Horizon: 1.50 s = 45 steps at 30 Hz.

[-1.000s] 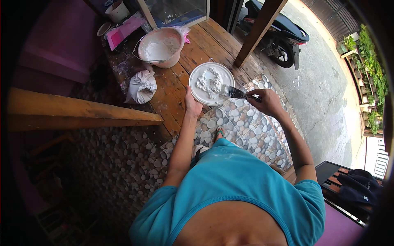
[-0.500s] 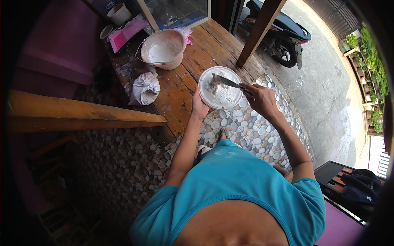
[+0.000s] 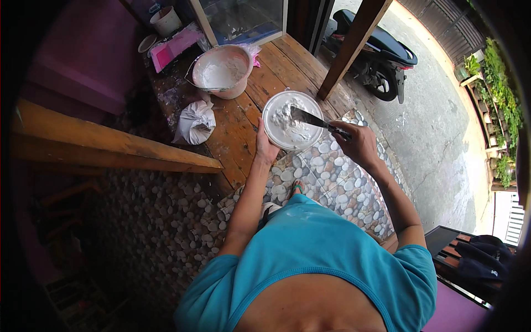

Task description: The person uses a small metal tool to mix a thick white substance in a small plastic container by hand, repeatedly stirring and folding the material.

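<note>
My left hand (image 3: 267, 147) grips the near-left edge of a shallow round white container (image 3: 268, 128), thumb along its rim. White paste (image 3: 296, 133) lies in it in uneven lumps and smears. In my right hand (image 3: 358, 145) is the handle of a putty knife (image 3: 311, 118), fingers wrapped round it. Its dark blade reaches over the container from the right, with its broad end at the paste near the middle. Whether the blade presses into the paste is hard to tell.
Beyond my left hand, a wooden platform (image 3: 238, 133) bears a bucket of white paste (image 3: 237, 88), a crumpled white bag (image 3: 196, 123) and a pink tray (image 3: 174, 50). A wooden beam (image 3: 121, 141) juts in from the left. A post (image 3: 354, 47) and a parked motorbike (image 3: 381, 55) stand ahead right.
The putty knife's blade has moved over the paste, which now lies in more scattered lumps. The container has shifted slightly left. Both hands keep their holds.
</note>
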Each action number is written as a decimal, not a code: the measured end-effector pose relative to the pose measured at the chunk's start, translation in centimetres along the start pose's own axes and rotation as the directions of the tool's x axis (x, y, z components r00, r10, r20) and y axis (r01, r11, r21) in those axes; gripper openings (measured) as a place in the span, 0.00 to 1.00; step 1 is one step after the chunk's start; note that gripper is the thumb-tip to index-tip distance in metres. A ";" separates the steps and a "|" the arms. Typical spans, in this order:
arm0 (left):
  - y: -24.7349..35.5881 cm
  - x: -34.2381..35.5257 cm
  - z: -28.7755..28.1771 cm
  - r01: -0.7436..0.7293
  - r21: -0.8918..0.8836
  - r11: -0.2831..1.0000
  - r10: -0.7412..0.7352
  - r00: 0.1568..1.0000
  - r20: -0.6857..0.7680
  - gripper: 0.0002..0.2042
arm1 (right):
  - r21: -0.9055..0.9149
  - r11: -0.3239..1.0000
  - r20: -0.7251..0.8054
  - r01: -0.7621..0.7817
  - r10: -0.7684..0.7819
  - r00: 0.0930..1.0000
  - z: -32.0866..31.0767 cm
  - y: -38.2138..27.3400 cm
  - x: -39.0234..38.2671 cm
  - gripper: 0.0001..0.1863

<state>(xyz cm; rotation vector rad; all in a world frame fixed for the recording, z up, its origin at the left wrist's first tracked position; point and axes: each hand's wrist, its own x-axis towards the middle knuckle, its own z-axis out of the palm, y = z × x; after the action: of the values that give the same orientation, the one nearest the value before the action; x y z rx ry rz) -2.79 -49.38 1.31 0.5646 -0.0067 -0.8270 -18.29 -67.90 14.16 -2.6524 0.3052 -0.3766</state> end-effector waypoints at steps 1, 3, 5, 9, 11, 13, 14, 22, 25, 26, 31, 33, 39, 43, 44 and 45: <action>0.2 0.0 -0.3 0.017 -0.018 1.000 -0.017 1.000 0.004 0.32 | 0.083 0.977 0.113 -0.195 0.185 0.976 -1.2 -0.4 0.9 0.15; 0.4 -0.3 -0.2 0.021 -0.009 1.000 -0.021 1.000 -0.011 0.32 | 0.101 0.985 0.085 -0.141 0.133 0.988 -2.2 1.6 1.8 0.14; 1.0 -0.8 0.7 0.019 -0.033 0.999 -0.020 0.999 -0.038 0.30 | 0.031 0.985 0.186 -0.168 0.159 0.969 -3.3 3.3 2.8 0.14; 2.2 -1.7 0.4 0.051 0.105 0.993 -0.049 0.999 -0.021 0.31 | 0.087 0.980 0.479 -0.176 0.114 0.870 -5.1 5.6 4.9 0.13; 2.5 -2.2 0.2 0.053 0.107 0.993 -0.051 0.999 -0.019 0.31 | 0.119 0.971 0.510 -0.208 0.120 0.852 -4.7 6.5 5.4 0.13; 2.7 -2.7 0.0 0.048 0.111 0.993 -0.046 0.999 -0.023 0.31 | 0.151 0.961 0.546 -0.232 0.115 0.830 -3.7 7.4 6.0 0.13; 2.7 -2.8 0.0 0.068 0.120 0.990 -0.066 0.998 -0.021 0.31 | 0.151 0.961 0.547 -0.230 0.113 0.829 -3.3 7.6 6.2 0.13; 3.0 -2.8 0.0 0.234 0.174 0.957 -0.237 0.972 -0.006 0.28 | 0.330 0.920 0.681 -0.212 -0.077 0.728 -0.8 8.9 9.3 0.17; 2.9 -1.7 -1.3 0.305 0.179 0.935 -0.312 0.950 0.009 0.27 | 0.375 0.924 0.701 -0.078 -0.227 0.676 -0.1 7.9 10.5 0.15; 2.8 -1.5 -1.8 0.310 0.180 0.934 -0.316 0.949 0.004 0.27 | 0.378 0.922 0.702 -0.083 -0.227 0.675 0.0 7.4 10.4 0.15; 3.1 -1.3 -2.9 0.252 0.121 0.960 -0.250 0.968 -0.033 0.27 | 0.013 0.895 0.418 0.447 -0.411 0.810 -3.7 0.4 7.3 0.14; 3.4 -1.2 -2.6 0.235 0.086 0.968 -0.235 0.972 -0.005 0.27 | -0.076 0.808 0.276 0.585 -0.546 0.791 -4.1 -0.8 5.6 0.13; 4.6 -1.3 -0.6 0.162 0.070 0.984 -0.161 0.987 -0.018 0.28 | -0.094 0.898 0.211 0.431 -0.405 0.890 -2.5 0.7 3.5 0.19; 4.5 -1.2 -0.4 0.110 0.081 0.991 -0.106 0.993 -0.051 0.28 | -0.041 0.930 0.093 0.366 -0.361 0.928 -1.6 0.8 2.0 0.18; 4.4 -1.1 -0.3 0.111 0.084 0.990 -0.107 0.993 -0.047 0.28 | -0.038 0.936 0.117 0.349 -0.343 0.932 -1.7 1.1 2.1 0.18; 4.2 -1.0 -0.3 0.119 0.091 0.989 -0.117 0.993 -0.029 0.28 | -0.037 0.943 0.140 0.331 -0.323 0.936 -1.8 1.4 2.4 0.17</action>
<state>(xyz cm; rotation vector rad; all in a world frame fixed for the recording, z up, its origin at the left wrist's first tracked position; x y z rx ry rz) -0.49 -46.23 3.28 0.6667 0.0100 -0.9385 -16.83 -70.45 15.64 -2.7725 -0.1739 -0.2943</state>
